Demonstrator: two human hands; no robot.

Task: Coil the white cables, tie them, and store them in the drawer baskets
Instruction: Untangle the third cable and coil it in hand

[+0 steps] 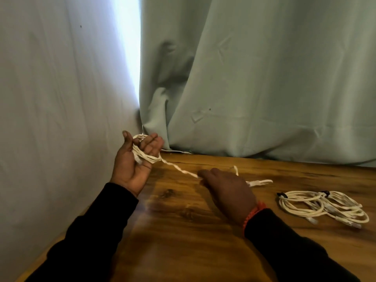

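Observation:
My left hand point(133, 164) is raised palm up at the table's left edge, fingers nearly straight, with several loops of a white cable point(147, 157) wound around them. A taut strand of that cable runs down and right to my right hand point(225, 188), which pinches it just above the table. The cable's loose tail point(259, 182) lies on the wood beyond my right hand. Two coiled white cables point(323, 206) bound with black ties lie at the right of the table.
The wooden table point(183, 231) fills the lower view. A pale green curtain point(264, 78) hangs along its back edge and a light wall point(50, 98) stands close on the left. A bright gap shows between them. No drawer or basket is in view.

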